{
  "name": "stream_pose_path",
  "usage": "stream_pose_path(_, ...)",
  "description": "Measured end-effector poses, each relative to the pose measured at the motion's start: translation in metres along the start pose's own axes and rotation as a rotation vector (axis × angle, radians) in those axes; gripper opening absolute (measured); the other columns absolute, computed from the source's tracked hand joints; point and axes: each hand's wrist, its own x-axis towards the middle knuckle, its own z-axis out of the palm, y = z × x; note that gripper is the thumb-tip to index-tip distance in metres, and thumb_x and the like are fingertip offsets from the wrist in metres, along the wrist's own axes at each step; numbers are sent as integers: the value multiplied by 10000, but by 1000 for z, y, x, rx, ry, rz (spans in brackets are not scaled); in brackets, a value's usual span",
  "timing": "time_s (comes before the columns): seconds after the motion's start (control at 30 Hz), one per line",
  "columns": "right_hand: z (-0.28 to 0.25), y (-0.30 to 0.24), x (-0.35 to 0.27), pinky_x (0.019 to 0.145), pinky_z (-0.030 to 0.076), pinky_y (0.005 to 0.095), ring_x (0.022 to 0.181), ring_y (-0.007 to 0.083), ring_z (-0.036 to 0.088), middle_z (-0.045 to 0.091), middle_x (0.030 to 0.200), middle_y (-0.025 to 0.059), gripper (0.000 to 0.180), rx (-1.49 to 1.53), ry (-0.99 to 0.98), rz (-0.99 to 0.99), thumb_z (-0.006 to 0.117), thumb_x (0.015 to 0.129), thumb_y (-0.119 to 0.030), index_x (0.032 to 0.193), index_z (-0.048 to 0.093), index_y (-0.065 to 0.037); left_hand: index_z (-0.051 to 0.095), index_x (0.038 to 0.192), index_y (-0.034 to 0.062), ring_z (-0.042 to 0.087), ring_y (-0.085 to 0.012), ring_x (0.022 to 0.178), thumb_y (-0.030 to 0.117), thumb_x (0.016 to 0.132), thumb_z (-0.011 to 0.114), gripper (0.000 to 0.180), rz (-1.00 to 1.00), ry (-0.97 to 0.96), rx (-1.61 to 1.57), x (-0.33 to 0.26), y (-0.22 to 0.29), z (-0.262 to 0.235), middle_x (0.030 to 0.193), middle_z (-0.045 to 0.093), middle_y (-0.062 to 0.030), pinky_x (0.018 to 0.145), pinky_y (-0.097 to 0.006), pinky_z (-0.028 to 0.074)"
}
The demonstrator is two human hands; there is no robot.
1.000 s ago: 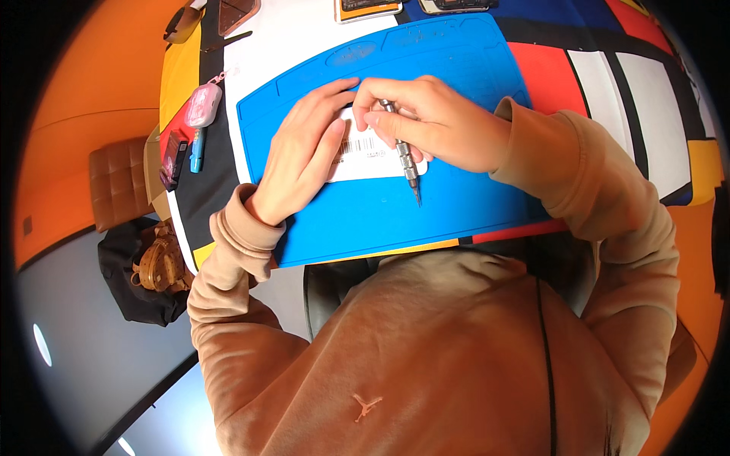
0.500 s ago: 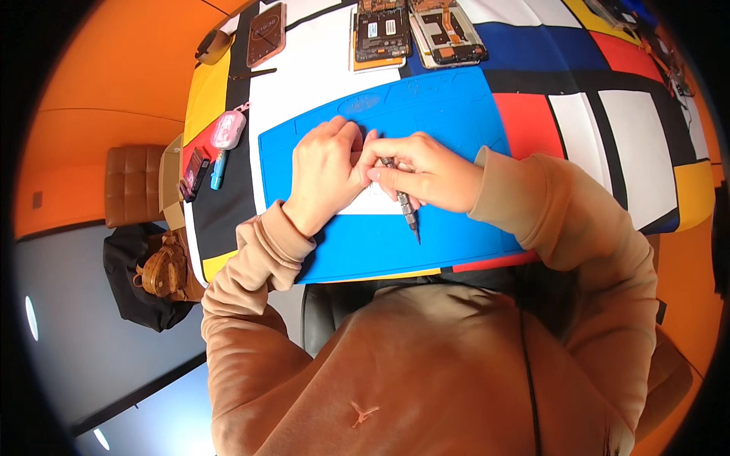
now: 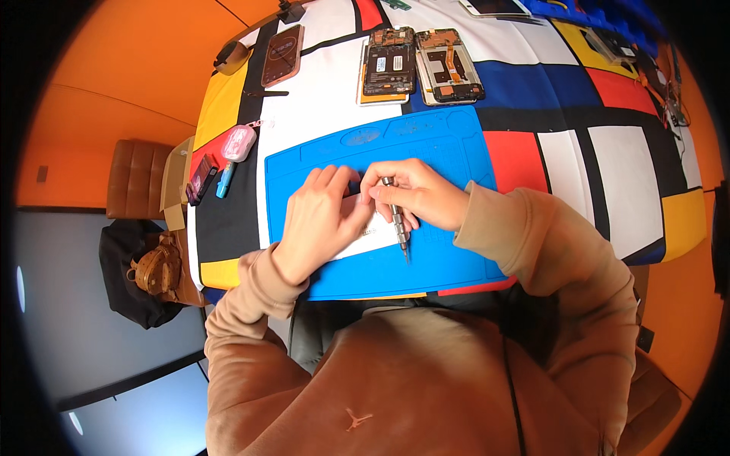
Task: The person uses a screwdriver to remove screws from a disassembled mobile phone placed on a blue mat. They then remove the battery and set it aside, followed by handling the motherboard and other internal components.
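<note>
White flat device (image 3: 363, 228), lying on blue work mat (image 3: 456, 152) near its front edge, mostly covered by both hands. Left hand (image 3: 319, 220) resting flat on top of device, fingers stretched and spread a little, pressing down, not closed around anything. Right hand (image 3: 418, 199) just beside left hand, fingertips of both touching or almost touching. Right hand curled closed around small metal screwdriver (image 3: 397, 219), held between thumb and fingers, tilted, tip pointing down toward right edge of device. Cannot tell if tip really touches device or mat.

Blue work mat placed on table (image 3: 631, 159) covered with pattern of white, red, blue, yellow and black rectangles. Behind mat, two opened phones (image 3: 418, 64) side by side, inner parts visible. Further left, dark phone (image 3: 280, 55) lying face up. Left of mat, pink small case (image 3: 237, 142) and blue pen-like tool (image 3: 223, 181) near table edge. Beside table on left, brown chair (image 3: 133, 178) and dark bag (image 3: 141, 273) on floor. Both forearms in brown sleeves.
</note>
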Motion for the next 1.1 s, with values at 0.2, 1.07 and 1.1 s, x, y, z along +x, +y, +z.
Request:
stream_pose_path(0.2,-2,3,2,384,380,221,425,94,504,594,653,52,161,19,40,-44,512,947,-130,988,621,-19,549,1082,-30,558,-335,872,517,637,833,760,112,-197,56,-25,-5,-30,956,545,-156,806,-403,470)
stream_pose_path(1.07,-18,-7,3,438,319,211,483,65,401,494,619,18,166,308,85,8,438,996,-138,1025,540,-12,712,731,0,578,-316,660,468,909,627,507,341,-85,281,132,-105,-69,627,600,-160,631,-400,482)
stream_pose_path(1.1,-19,-7,4,446,335,212,488,68,411,510,628,23,168,304,77,10,443,998,-140,1030,545,-12,717,731,4,566,-289,823,432,879,654,458,374,-66,415,149,-116,-66,678,626,-131,731,-379,484)
